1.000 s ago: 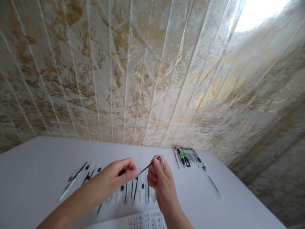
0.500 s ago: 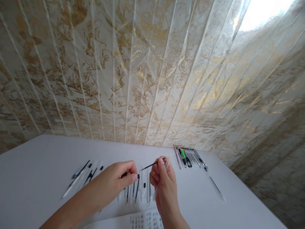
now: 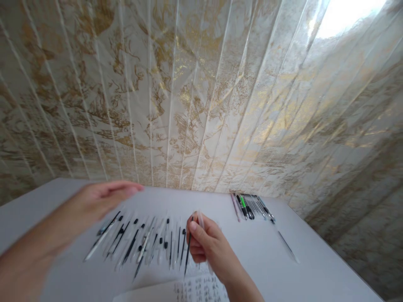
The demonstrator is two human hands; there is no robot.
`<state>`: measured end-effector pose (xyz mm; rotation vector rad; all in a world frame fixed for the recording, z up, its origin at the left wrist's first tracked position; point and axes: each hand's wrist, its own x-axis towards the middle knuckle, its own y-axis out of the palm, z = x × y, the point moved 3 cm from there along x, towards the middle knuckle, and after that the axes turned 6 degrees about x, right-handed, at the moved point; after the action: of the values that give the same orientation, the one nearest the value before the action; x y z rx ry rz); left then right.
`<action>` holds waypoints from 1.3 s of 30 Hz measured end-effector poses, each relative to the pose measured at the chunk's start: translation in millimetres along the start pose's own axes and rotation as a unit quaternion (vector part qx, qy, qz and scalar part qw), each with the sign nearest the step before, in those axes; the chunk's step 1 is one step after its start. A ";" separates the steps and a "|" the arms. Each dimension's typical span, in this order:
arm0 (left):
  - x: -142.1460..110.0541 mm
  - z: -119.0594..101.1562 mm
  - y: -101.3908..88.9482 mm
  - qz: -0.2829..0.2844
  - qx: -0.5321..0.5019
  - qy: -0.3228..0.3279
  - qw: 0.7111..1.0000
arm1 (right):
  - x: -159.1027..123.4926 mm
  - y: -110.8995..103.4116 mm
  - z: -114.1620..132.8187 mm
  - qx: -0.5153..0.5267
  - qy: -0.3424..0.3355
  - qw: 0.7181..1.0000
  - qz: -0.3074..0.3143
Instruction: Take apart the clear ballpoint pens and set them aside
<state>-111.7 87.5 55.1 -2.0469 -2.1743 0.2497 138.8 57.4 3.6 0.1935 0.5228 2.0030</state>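
My right hand (image 3: 201,235) is closed around a thin black pen refill (image 3: 188,253), which points down toward the paper. A clear, whitish pen barrel (image 3: 200,220) is pinched in the same hand and sticks up past the thumb. My left hand (image 3: 110,195), blurred by motion, hovers over the left side of the table with its fingers stretched out and nothing visible in them. Between and below the hands lies a row of loose pen parts (image 3: 147,239): black refills, clear barrels and small black caps.
A sheet of paper with handwriting (image 3: 195,289) lies at the near edge. Toward the back right is a neat row of pens (image 3: 252,207), one bright green. A single pen (image 3: 286,245) lies right of it on the white table (image 3: 258,268). A gold-patterned curtain (image 3: 189,105) rises behind.
My left hand has swung left and up, away from my right hand, uncovering the pen parts. My right hand moved slightly left, and its refill turned from sideways to pointing down.
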 end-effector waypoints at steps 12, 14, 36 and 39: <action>-2.5 10.8 90.4 0.142 -0.101 -0.005 0.985 | 0.4 4.8 -15.5 -0.123 -0.031 0.991 -0.032; 4.0 10.4 74.4 0.086 -0.146 -0.002 0.986 | -0.8 5.3 -15.5 -0.155 -0.031 0.987 -0.028; 7.4 11.6 69.0 0.057 -0.116 0.023 0.991 | -10.6 18.9 -17.4 -0.333 -0.031 0.941 0.054; 5.1 11.0 71.8 0.061 -0.113 0.026 0.991 | -7.6 16.6 -22.5 -0.314 -0.030 0.947 0.055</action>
<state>-44.4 96.5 28.6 -2.2800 -2.1351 -0.0405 121.0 37.9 -8.6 -0.1142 -0.1845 2.1623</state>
